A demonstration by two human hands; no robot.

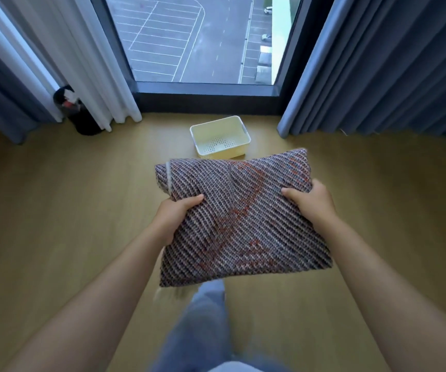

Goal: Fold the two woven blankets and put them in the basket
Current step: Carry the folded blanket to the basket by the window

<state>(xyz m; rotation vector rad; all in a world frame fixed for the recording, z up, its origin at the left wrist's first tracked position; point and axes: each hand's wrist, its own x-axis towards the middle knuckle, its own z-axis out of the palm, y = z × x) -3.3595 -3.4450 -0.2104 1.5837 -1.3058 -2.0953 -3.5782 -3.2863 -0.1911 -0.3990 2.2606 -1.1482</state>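
A folded woven blanket (pixel 240 218), grey with red-orange patches, is held flat in the air in front of me. My left hand (pixel 176 216) grips its left edge and my right hand (pixel 310 202) grips its right edge. Beyond it on the wooden floor stands a pale yellow plastic basket (pixel 244 130) with a perforated bottom; nothing lies in it. The blanket's far edge hides the basket's near wall. A second blanket is not in view.
A tall window (pixel 200 44) faces me behind the basket. White and blue curtains (pixel 55 63) hang on the left, blue curtains (pixel 390 71) on the right. A black bin (pixel 82 116) stands at the left curtain's foot. My leg in jeans (pixel 203 318) shows below the blanket.
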